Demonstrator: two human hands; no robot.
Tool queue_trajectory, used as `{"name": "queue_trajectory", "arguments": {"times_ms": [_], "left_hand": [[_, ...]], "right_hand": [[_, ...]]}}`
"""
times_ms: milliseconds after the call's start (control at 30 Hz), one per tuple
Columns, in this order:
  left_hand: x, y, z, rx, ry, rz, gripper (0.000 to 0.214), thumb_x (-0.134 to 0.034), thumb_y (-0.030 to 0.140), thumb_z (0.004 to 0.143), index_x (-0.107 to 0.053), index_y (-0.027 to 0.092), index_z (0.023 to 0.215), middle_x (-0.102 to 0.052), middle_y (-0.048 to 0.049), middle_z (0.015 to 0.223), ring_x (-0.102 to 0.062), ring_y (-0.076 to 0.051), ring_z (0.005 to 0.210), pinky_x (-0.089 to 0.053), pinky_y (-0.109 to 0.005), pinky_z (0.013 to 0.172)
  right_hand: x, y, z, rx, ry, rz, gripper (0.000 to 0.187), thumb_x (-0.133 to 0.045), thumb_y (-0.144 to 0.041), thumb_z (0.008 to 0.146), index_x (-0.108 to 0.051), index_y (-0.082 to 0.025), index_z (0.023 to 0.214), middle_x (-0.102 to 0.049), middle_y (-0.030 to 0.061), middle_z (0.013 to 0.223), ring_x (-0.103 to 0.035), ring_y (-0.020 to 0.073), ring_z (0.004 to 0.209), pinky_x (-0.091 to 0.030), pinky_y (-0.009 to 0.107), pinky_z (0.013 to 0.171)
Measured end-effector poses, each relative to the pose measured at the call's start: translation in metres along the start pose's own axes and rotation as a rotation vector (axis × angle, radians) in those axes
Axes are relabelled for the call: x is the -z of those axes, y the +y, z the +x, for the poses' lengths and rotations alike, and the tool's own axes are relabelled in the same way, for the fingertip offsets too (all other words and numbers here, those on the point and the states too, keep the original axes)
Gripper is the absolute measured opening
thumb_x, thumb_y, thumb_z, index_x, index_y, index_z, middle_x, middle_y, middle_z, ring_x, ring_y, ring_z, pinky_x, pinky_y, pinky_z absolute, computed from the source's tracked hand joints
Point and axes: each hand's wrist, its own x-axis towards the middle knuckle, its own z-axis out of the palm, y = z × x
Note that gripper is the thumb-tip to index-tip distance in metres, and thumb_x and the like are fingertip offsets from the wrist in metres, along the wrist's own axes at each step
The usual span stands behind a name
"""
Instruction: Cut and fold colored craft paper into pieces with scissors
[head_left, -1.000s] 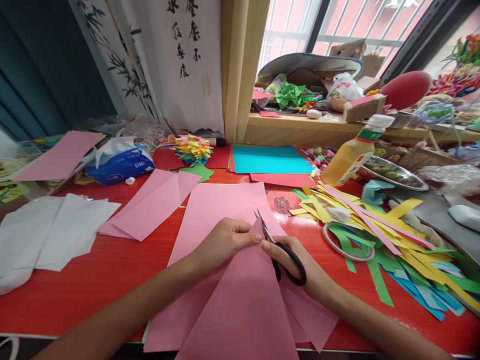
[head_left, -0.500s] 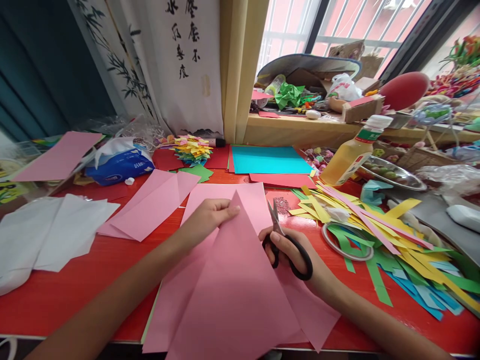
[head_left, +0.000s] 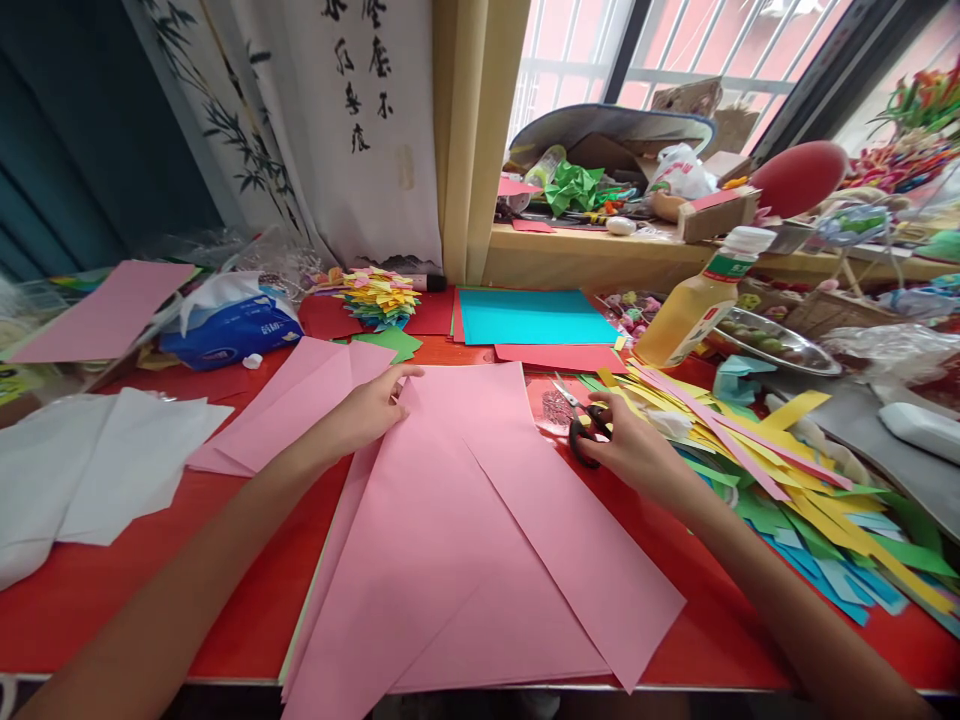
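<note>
My left hand [head_left: 375, 408] pinches the top corner of a pink sheet of paper [head_left: 405, 530]. That sheet slants over a stack of more pink paper [head_left: 487, 390], its lower end reaching past the front table edge. To the right, my right hand [head_left: 634, 445] has its fingers on the black-handled scissors [head_left: 577, 440], whose blades point away from me over the table. A pink strip of paper [head_left: 592, 560] lies slanted over the stack, left of my right forearm.
Cut paper strips [head_left: 810, 480] crowd the right, below a juice bottle [head_left: 690, 305] and a metal dish [head_left: 780, 345]. Folded pink sheets [head_left: 277, 410], white sheets [head_left: 135, 470] and a blue tissue pack [head_left: 232, 325] lie left. Blue paper [head_left: 536, 315] is at the back.
My left hand has swung left with the pink sheet's corner, laying the sheet flatter. My right hand has moved up and right with the scissors, away from the sheet.
</note>
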Motion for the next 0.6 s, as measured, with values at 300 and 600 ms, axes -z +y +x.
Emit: {"name": "queue_trajectory", "arguments": {"times_ms": [300, 600], "left_hand": [[-0.003, -0.004, 0.0, -0.062, -0.121, 0.092, 0.039, -0.036, 0.018, 0.071, -0.058, 0.023, 0.104, -0.058, -0.0008, 0.109, -0.051, -0.02, 0.097, -0.036, -0.027, 0.079], [-0.014, 0.0, -0.003, -0.026, -0.077, 0.092, 0.034, -0.038, 0.022, 0.073, -0.057, 0.026, 0.101, -0.055, -0.0002, 0.081, -0.048, -0.016, 0.069, -0.033, -0.025, 0.06]], "right_hand": [[0.002, -0.006, -0.003, 0.11, 0.18, -0.154, 0.03, -0.045, -0.039, 0.081, -0.051, -0.02, 0.103, -0.06, 0.0095, 0.096, -0.056, 0.0219, 0.076, -0.038, 0.031, 0.06], [0.002, -0.03, -0.021, 0.128, -0.295, -0.165, 0.041, -0.057, -0.06, 0.066, -0.044, -0.021, 0.058, -0.053, 0.0001, 0.055, -0.042, 0.0138, 0.048, -0.023, 0.026, 0.045]]}}
